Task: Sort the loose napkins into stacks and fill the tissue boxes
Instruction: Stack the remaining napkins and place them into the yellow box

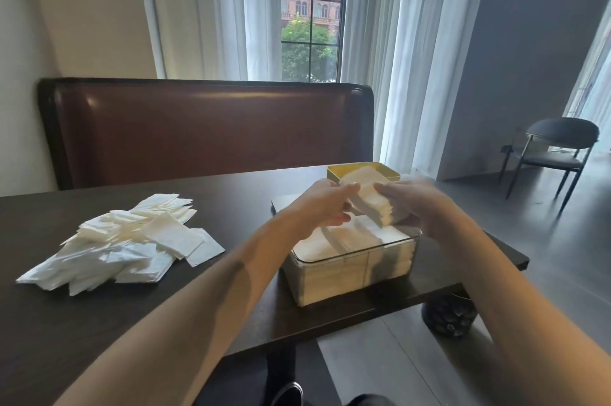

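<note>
Over table (99, 323): both hands' grip on napkin stack (370, 204).

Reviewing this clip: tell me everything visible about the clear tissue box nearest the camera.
The clear tissue box is a rectangular, see-through container, plastic or acrylic by its look, with rounded corners and an open top. It stands upright on the dark table near its right edge, in front of a yellow box. White napkins fill it almost to the rim. Just above it, the left hand and right hand hold a napkin stack; whether either hand touches the box is unclear.
</note>
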Demonstrator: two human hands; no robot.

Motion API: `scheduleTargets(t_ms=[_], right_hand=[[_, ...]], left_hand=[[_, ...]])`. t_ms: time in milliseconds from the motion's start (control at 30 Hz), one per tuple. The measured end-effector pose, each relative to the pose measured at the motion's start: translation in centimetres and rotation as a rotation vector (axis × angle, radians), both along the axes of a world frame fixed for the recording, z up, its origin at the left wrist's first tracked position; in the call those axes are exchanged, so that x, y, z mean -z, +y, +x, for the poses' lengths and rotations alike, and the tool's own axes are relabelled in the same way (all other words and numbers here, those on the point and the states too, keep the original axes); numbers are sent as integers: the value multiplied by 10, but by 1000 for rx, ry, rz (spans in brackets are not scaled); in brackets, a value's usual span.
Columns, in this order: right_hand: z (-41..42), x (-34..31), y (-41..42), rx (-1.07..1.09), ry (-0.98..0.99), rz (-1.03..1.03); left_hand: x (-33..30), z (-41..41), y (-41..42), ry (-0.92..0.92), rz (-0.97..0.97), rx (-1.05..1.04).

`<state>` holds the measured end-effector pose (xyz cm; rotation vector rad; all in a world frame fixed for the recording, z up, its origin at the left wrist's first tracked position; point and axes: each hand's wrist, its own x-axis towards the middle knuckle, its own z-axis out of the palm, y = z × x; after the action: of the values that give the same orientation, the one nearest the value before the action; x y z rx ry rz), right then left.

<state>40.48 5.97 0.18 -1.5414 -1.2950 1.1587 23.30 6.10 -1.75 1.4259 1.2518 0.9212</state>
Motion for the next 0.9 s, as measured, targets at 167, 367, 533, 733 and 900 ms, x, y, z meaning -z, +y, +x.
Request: scheduleTargets(t_ms=[167,367,533,733,900], right_hand=[[14,13,14,-54,-240,-25],[7,20,21,-122,-700,61],[5,14,21,-49,-903,255],[10,0,10,-41,-834,359],[8,11,13,-203,-885,159]], left_hand=[[12,3,3,74,-83,-39],[14,-2,1,49,-105,-55],[5,2,-4,25,-31,-17],[4,7,-2,-51,-49,-14],[3,12,-2,-29,-30,8]])
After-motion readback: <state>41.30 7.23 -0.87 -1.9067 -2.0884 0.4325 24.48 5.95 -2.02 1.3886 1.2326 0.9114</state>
